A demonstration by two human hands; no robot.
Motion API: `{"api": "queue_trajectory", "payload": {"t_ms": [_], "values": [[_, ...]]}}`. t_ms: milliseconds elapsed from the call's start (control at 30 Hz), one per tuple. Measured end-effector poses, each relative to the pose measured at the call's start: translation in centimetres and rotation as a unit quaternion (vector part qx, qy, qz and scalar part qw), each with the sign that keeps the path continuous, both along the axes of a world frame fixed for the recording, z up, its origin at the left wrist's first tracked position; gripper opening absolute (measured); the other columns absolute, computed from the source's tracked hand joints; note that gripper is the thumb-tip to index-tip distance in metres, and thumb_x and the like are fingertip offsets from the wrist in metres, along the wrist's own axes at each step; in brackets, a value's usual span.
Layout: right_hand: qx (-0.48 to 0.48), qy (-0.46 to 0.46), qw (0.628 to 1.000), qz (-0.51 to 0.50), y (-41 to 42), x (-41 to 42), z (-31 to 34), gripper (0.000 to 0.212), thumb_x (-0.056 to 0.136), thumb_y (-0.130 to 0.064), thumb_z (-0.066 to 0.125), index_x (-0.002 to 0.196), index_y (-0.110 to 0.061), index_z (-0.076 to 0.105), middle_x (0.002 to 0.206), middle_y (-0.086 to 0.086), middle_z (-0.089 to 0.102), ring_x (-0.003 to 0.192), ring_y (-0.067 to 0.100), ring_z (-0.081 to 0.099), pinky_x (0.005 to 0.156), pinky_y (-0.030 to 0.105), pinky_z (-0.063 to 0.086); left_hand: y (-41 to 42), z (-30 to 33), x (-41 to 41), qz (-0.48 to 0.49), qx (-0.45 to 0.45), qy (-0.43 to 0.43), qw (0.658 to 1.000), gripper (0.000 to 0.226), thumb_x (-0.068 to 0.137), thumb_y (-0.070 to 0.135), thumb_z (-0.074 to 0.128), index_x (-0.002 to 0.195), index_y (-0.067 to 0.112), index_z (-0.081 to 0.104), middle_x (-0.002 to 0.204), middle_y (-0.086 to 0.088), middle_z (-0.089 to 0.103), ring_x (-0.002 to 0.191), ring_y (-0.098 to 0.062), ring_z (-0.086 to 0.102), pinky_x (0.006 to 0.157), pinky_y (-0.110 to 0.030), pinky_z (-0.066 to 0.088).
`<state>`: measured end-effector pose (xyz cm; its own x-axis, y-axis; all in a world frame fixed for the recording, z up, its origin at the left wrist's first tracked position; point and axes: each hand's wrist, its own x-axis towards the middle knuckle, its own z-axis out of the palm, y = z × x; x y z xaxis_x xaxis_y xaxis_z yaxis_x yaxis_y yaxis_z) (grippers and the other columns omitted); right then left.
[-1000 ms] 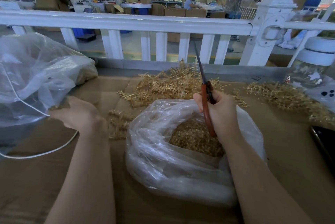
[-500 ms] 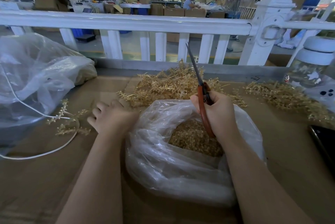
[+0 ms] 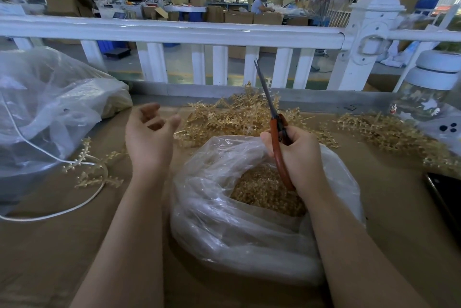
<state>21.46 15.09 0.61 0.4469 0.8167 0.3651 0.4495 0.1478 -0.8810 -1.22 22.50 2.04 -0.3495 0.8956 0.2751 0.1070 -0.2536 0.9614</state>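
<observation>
Head view: the right hand [image 3: 299,158] curls tight round the orange handles of the scissors [image 3: 273,128]. The blades are almost closed and point up and away, above the far rim of the clear bag [image 3: 237,228] of golden cut bits [image 3: 262,188]. The left hand [image 3: 147,138] hovers just left of the bag, palm up, fingers loosely bent, holding nothing. A pile of golden sprigs [image 3: 232,118] lies just behind the bag, and one loose sprig [image 3: 94,170] lies to its left
</observation>
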Motion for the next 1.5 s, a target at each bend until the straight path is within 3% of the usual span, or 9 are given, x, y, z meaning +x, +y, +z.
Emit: {"api": "queue_trajectory", "payload": {"t_ms": [133, 233, 367, 500, 800, 933, 1133, 1333, 1500], "values": [[-0.003, 0.022, 1.0, 0.012, 0.1, 0.0, 0.0, 0.018, 0.085, -0.036, 0.077, 0.073, -0.025, 0.072, 0.065, -0.009, 0.071, 0.058, 0.006, 0.066, 0.052, 0.016, 0.051, -0.9, 1.3, 1.3, -0.285, -0.011, -0.393, 0.874, 0.036, 0.081, 0.021, 0.072, 0.114, 0.013, 0.06, 0.103, -0.004, 0.072, 0.097, -0.017, 0.071, 0.085, -0.033, 0.057], [-0.01, 0.049, 0.998, 0.04, -0.1, 0.0, 0.3, 0.019, 0.086, -0.035, 0.077, 0.073, -0.022, 0.072, 0.061, -0.003, 0.07, 0.053, 0.007, 0.063, 0.055, 0.018, 0.052, -1.8, 1.5, 2.9, -0.396, -0.043, -0.451, 0.798, 0.028, 0.087, 0.026, 0.062, 0.111, 0.012, 0.059, 0.104, -0.007, 0.073, 0.103, -0.02, 0.07, 0.095, -0.038, 0.055], [0.0, 0.107, 0.987, 0.119, -0.5, 0.0, 0.7, 0.033, 0.088, -0.032, 0.076, 0.078, -0.001, 0.072, 0.065, 0.01, 0.068, 0.05, 0.009, 0.058, 0.052, 0.017, 0.05, -2.9, 1.9, 4.5, -0.446, -0.072, -0.471, 0.758, 0.026, 0.089, 0.025, 0.056, 0.11, 0.01, 0.061, 0.108, -0.011, 0.072, 0.102, -0.021, 0.07, 0.096, -0.037, 0.054], [-0.005, 0.184, 0.961, 0.208, -0.9, -0.1, 1.1, 0.044, 0.078, -0.045, 0.073, 0.09, -0.003, 0.072, 0.07, 0.011, 0.071, 0.039, 0.011, 0.041, 0.037, 0.019, 0.03, -3.3, 1.7, 5.1, -0.455, -0.079, -0.468, 0.753, 0.026, 0.091, 0.022, 0.055, 0.113, 0.009, 0.06, 0.11, -0.011, 0.071, 0.103, -0.022, 0.07, 0.091, -0.034, 0.057], [0.027, 0.229, 0.943, 0.239, -1.1, 0.1, 1.1, 0.035, 0.085, -0.046, 0.068, 0.085, -0.012, 0.073, 0.067, 0.012, 0.069, 0.052, 0.028, 0.042, 0.041, 0.026, 0.03, -3.2, 1.5, 5.0, -0.466, -0.067, -0.451, 0.758, 0.022, 0.09, 0.023, 0.055, 0.109, 0.014, 0.061, 0.112, -0.008, 0.07, 0.106, -0.02, 0.068, 0.084, -0.027, 0.056], [0.02, 0.222, 0.942, 0.252, -1.1, 0.1, 1.2, 0.028, 0.076, -0.054, 0.073, 0.079, -0.026, 0.078, 0.076, 0.011, 0.072, 0.039, 0.01, 0.04, 0.039, 0.022, 0.029, -3.0, 1.4, 5.1, -0.458, -0.065, -0.449, 0.764, 0.022, 0.092, 0.021, 0.053, 0.112, 0.015, 0.06, 0.114, -0.007, 0.069, 0.108, -0.019, 0.067, 0.082, -0.025, 0.057], [0.023, 0.231, 0.942, 0.244, -1.0, 0.1, 1.1, 0.047, 0.077, -0.06, 0.068, 0.085, -0.014, 0.073, 0.071, 0.013, 0.07, 0.044, 0.019, 0.041, 0.04, 0.024, 0.031, -3.1, 1.3, 5.0, -0.46, -0.057, -0.438, 0.77, 0.023, 0.092, 0.018, 0.054, 0.113, 0.015, 0.06, 0.123, -0.008, 0.062, 0.11, -0.02, 0.065, 0.083, -0.025, 0.056], [-0.013, 0.208, 0.955, 0.212, -0.9, 0.1, 1.4, 0.007, 0.093, -0.012, 0.067, 0.087, -0.009, 0.068, 0.074, 0.009, 0.072, 0.042, 0.012, 0.038, 0.04, 0.021, 0.029, -3.2, 1.4, 5.1, -0.462, -0.055, -0.421, 0.779, 0.023, 0.092, 0.019, 0.054, 0.113, 0.014, 0.059, 0.118, -0.01, 0.064, 0.109, -0.02, 0.065, 0.086, -0.025, 0.055], [-0.005, 0.219, 0.957, 0.189, -0.8, 0.1, 1.3, 0.008, 0.096, -0.006, 0.063, 0.089, -0.007, 0.066, 0.077, 0.008, 0.073, 0.044, 0.013, 0.037, 0.042, 0.024, 0.029, -3.3, 1.3, 5.2, -0.445, -0.059, -0.362, 0.817, 0.054, 0.087, 0.043, 0.059, 0.128, 0.01, 0.055, 0.125, -0.008, 0.065, 0.116, -0.021, 0.062, 0.096, -0.032, 0.051]]}}
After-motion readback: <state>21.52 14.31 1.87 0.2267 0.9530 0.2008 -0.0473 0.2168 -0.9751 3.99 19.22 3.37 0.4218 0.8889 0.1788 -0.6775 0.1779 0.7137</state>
